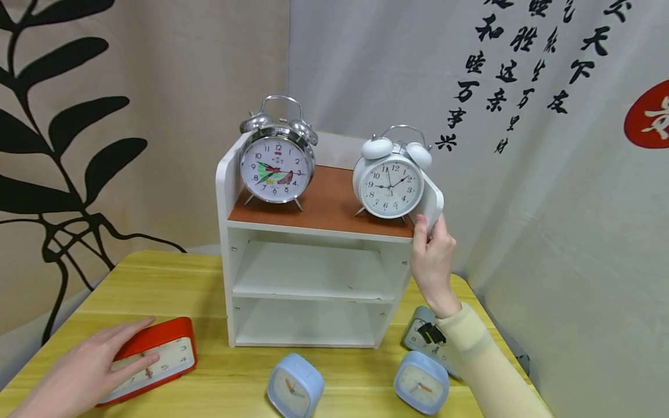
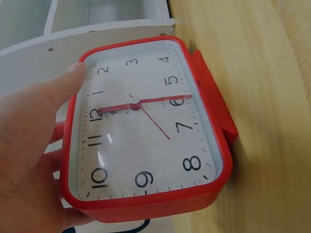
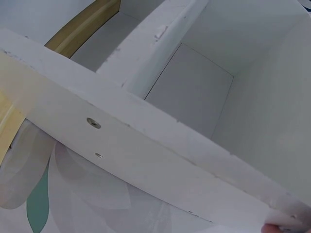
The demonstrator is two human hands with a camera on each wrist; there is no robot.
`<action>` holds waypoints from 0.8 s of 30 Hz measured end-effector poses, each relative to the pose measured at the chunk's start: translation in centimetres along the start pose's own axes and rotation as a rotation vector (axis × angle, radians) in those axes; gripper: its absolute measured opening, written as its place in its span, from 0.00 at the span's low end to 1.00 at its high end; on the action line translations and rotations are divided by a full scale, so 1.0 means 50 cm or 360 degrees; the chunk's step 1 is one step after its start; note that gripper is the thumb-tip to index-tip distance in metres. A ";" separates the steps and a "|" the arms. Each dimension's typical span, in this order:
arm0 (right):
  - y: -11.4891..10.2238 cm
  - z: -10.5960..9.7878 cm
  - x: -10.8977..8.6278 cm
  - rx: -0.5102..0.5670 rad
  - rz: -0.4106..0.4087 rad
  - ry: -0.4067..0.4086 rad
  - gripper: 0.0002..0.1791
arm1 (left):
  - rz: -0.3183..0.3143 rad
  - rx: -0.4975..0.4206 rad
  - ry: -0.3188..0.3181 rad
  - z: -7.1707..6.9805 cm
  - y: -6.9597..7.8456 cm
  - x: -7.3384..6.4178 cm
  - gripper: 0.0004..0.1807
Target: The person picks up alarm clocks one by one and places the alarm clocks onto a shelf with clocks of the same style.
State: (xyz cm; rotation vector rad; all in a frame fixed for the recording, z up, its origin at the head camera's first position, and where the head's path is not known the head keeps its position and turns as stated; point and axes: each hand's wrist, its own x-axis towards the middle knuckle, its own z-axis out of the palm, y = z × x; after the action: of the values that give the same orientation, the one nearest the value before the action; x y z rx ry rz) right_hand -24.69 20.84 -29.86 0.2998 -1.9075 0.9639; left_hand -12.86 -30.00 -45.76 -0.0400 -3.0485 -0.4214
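Note:
My left hand grips a red rectangular clock at the table's left, its fingers along the top edge and the thumb over the front. In the left wrist view the same red clock shows its white dial turned sideways, some fingers hidden behind it. My right hand holds the right side panel of a white shelf unit near its upper front corner. In the right wrist view only a fingertip shows at the panel's lower right edge.
On the shelf's brown top stand a silver twin-bell alarm clock and a white twin-bell alarm clock. Two small blue clocks sit in front. A grey clock lies at the right, partly behind the right sleeve.

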 end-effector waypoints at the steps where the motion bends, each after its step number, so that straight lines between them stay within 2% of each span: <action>1: 0.001 0.000 -0.001 0.0001 -0.0001 -0.0001 0.18 | 0.0003 0.0010 -0.0006 0.001 0.000 0.000 0.52; 8: 0.000 -0.001 -0.001 0.0017 0.0001 -0.0012 0.18 | -0.0017 0.0040 -0.0059 0.005 0.001 0.002 0.51; 24: 0.001 -0.002 -0.001 0.0019 0.0011 -0.0032 0.18 | 0.0009 0.0040 0.0008 0.003 0.008 0.001 0.44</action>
State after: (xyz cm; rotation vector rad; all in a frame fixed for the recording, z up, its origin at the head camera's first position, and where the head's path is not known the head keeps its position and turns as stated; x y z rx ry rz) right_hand -24.62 20.91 -29.90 0.3107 -1.9226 0.9802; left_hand -12.91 -29.60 -45.80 -0.0462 -3.0477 -0.3822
